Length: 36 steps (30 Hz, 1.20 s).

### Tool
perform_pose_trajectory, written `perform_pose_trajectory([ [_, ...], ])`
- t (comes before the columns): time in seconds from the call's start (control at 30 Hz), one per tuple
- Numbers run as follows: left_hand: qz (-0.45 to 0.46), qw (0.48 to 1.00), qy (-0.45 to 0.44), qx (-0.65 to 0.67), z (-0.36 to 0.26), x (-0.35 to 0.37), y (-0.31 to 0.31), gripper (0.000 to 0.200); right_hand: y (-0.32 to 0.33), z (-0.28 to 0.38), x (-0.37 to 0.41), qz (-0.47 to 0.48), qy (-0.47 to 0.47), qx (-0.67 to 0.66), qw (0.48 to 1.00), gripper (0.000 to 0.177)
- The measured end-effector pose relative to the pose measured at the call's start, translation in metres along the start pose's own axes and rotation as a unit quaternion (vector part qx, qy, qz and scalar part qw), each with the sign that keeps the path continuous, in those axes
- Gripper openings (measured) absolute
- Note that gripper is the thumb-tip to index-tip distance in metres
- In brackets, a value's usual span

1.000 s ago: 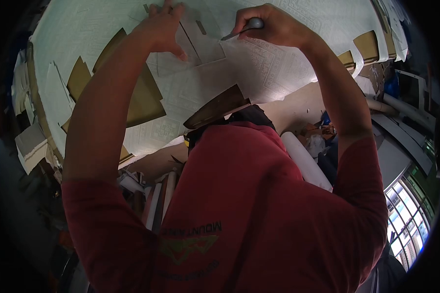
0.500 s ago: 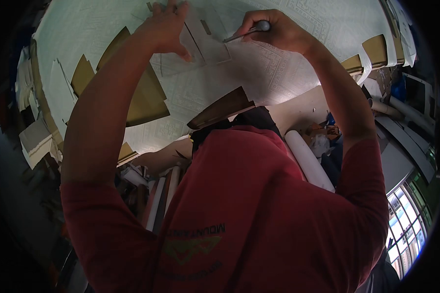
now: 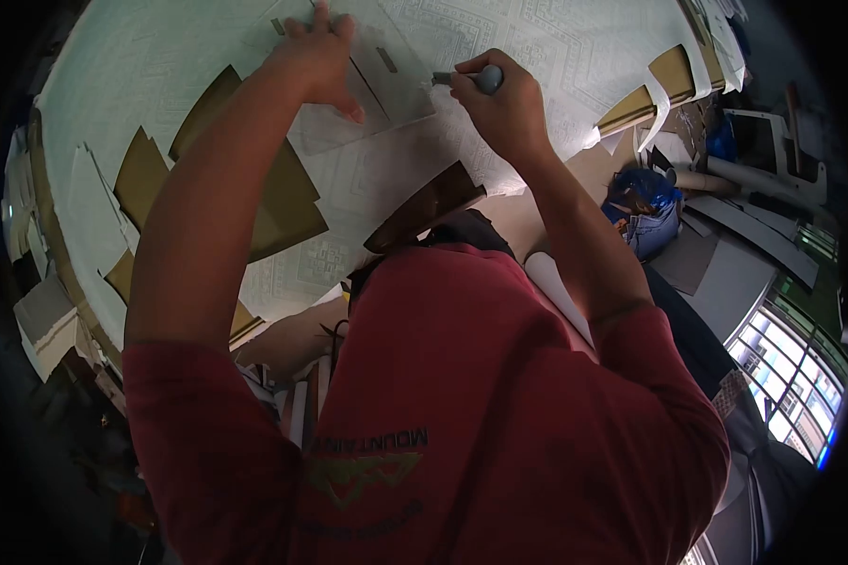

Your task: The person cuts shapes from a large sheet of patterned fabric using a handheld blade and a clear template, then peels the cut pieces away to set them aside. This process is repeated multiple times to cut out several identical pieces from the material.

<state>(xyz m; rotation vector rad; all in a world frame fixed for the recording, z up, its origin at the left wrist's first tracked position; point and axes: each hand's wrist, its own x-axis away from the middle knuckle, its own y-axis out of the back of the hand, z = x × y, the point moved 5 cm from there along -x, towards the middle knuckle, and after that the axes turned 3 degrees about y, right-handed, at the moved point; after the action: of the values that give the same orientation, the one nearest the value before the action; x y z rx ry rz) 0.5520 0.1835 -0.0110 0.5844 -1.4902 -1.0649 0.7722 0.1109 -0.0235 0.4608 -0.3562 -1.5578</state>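
My left hand [image 3: 318, 64] lies spread on a clear, see-through sheet [image 3: 400, 89] with narrow slots in it, near the top of the view. The sheet rests on a pale patterned covering [image 3: 528, 33]. To the right of the sheet, my right hand [image 3: 499, 104] is closed on a slim tool [image 3: 488, 79] with a rounded grey end; its tip points left, at the sheet's right edge. Whether the tip touches the sheet I cannot tell.
Brown curved card pieces [image 3: 287, 202] lie left of centre, another [image 3: 429, 204] at the near edge. More brown card [image 3: 672, 75] with white strips sits at the right edge. A blue bag [image 3: 643, 202] and a white roll [image 3: 556, 287] are below the table.
The view has shifted, bringing more of the right side into sight. My right hand has turned, and the tool now points level to the left. My left hand stays spread on the sheet.
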Motion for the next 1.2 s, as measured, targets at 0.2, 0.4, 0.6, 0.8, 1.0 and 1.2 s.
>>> perform_pose_trajectory([
  [0.2, -0.015, 0.999, 0.013, -0.036, 0.007, -0.012, -0.01, 0.137, -0.004, 0.01, -0.003, -0.001, -0.01, 0.07, 0.998, 0.021],
  [0.4, 0.016, 1.0, 0.004, 0.002, 0.005, -0.007, -0.006, 0.148, -0.004, 0.022, 0.017, 0.003, -0.05, 0.088, 0.995, 0.019],
  [0.6, 0.028, 1.0, 0.006, 0.013, 0.004, 0.0, 0.002, 0.145, -0.035, 0.004, -0.045, -0.006, -0.025, 0.03, 0.999, 0.02],
  [0.8, 0.001, 0.999, 0.0, 0.043, 0.006, -0.001, 0.0, 0.142, -0.087, 0.023, -0.154, -0.028, 0.085, 0.058, 0.994, 0.02],
  [1.0, -0.023, 0.998, -0.007, 0.057, 0.007, 0.001, 0.001, 0.141, -0.092, 0.01, -0.156, -0.038, 0.09, 0.006, 0.995, 0.022],
  [1.2, -0.017, 0.998, 0.006, 0.057, 0.006, 0.001, 0.001, 0.138, -0.082, 0.0, -0.185, 0.077, 0.044, -0.117, 0.989, 0.013],
])
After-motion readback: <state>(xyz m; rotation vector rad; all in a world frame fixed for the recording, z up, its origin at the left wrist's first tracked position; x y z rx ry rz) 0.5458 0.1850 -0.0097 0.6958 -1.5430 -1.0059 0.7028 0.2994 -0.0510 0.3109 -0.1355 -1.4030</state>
